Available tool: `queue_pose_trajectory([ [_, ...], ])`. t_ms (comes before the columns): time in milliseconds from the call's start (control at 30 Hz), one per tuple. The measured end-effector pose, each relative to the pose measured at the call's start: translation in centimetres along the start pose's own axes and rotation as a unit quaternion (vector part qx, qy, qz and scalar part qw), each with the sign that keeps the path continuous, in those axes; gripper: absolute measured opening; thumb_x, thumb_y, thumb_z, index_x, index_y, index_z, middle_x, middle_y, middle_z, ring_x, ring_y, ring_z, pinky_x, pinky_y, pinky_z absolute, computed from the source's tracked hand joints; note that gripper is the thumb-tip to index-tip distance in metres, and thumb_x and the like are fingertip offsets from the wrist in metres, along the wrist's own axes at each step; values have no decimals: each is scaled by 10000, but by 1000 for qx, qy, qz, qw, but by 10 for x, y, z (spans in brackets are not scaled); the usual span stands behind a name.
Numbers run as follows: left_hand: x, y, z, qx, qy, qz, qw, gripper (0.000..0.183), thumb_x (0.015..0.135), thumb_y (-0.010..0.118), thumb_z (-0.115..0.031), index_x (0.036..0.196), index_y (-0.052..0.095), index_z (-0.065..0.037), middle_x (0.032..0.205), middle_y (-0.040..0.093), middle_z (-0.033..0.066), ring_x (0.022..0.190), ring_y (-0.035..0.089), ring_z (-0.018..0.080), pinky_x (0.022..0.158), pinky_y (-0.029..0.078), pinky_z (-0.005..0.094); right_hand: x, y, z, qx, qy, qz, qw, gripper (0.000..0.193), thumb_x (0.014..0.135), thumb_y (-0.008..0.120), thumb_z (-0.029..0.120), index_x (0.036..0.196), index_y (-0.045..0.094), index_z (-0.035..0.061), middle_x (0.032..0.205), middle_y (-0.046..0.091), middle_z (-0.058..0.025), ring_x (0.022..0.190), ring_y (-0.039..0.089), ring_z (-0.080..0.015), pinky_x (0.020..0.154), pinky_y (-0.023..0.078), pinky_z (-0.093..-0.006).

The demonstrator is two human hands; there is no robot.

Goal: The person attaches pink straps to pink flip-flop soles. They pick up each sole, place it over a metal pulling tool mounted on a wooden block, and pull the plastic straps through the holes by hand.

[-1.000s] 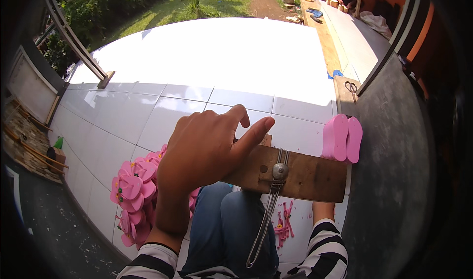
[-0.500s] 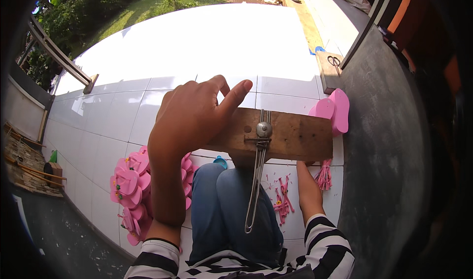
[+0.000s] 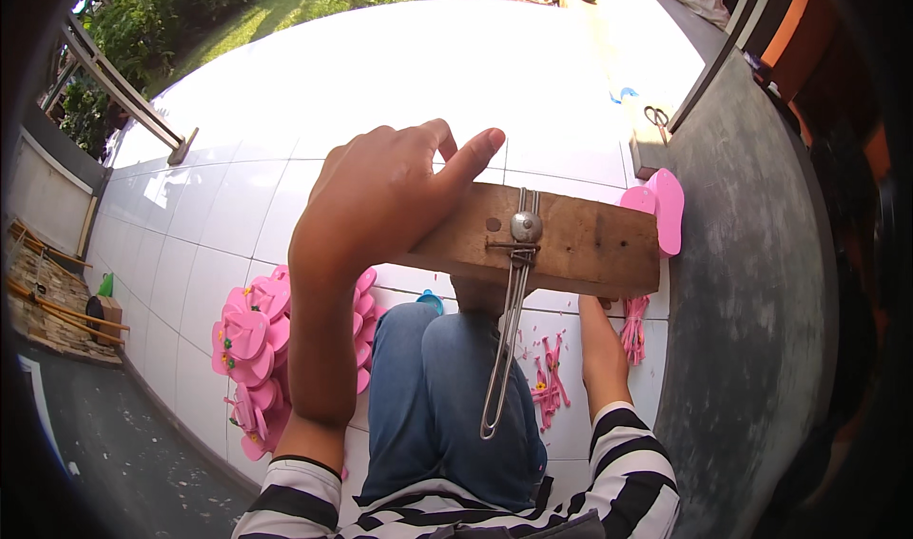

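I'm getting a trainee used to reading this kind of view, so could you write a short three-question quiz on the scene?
1. True or false: the scissors rest on a wooden block.
2. Which hand hides the left end of the long wooden board from view? A: left. B: right. C: neither.
3. Fill in: the loose pink straps lie on white ____.

Key:
1. True.
2. A, the left hand.
3. Tiles.

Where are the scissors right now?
In the head view, the scissors lie at upper right on a wooden block, just beyond the pink soles.
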State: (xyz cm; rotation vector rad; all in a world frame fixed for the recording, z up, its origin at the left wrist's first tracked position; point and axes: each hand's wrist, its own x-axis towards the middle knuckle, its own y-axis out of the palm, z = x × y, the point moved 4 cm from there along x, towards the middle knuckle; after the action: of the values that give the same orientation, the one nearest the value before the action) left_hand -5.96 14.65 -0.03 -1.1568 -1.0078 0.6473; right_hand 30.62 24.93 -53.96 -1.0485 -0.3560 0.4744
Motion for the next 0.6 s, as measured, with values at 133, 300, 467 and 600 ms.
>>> queue_pose_trajectory([
  [133, 4, 5, 3, -21, -31, 11, 999, 558, 800, 651, 13, 1327, 512, -106, 913, 632, 121, 774, 644, 312, 647, 512, 412, 1, -4, -4, -1, 2, -7, 1000, 680, 730, 734, 408, 1304, 528, 107, 1229, 578, -165, 1090, 570, -376, 876, 479, -511],
  [300, 3, -7, -3, 15, 60, -45, 997, 567, 787, 653, 37, 1318, 512, -106, 909, 629, 122, 770, 641, 317, 647, 513, 408, -10, -11, -7, 5, -20, -8, 1000, 629, 747, 729, 351, 1290, 537, 98, 1199, 593, -163, 1075, 580, -374, 877, 485, -499],
  [467, 4, -15, -10, 33, 93, -41, 994, 391, 879, 623, -46, 1259, 534, -59, 937, 651, 135, 828, 654, 317, 719, 513, 391, -30, -33, -57, -5, -128, 25, 991, 580, 763, 723, 294, 1277, 547, 89, 1168, 608, -160, 1059, 591, -371, 878, 491, -487],
  [600, 13, -28, -19, -105, -72, 45, 991, 335, 1030, 422, -275, 1105, 580, 11, 891, 644, 166, 803, 625, 320, 796, 473, 368, 5, -59, -84, 151, -206, 95, 962, 391, 791, 652, 161, 1138, 565, 5, 1007, 632, -182, 984, 611, -364, 860, 486, -462],
])
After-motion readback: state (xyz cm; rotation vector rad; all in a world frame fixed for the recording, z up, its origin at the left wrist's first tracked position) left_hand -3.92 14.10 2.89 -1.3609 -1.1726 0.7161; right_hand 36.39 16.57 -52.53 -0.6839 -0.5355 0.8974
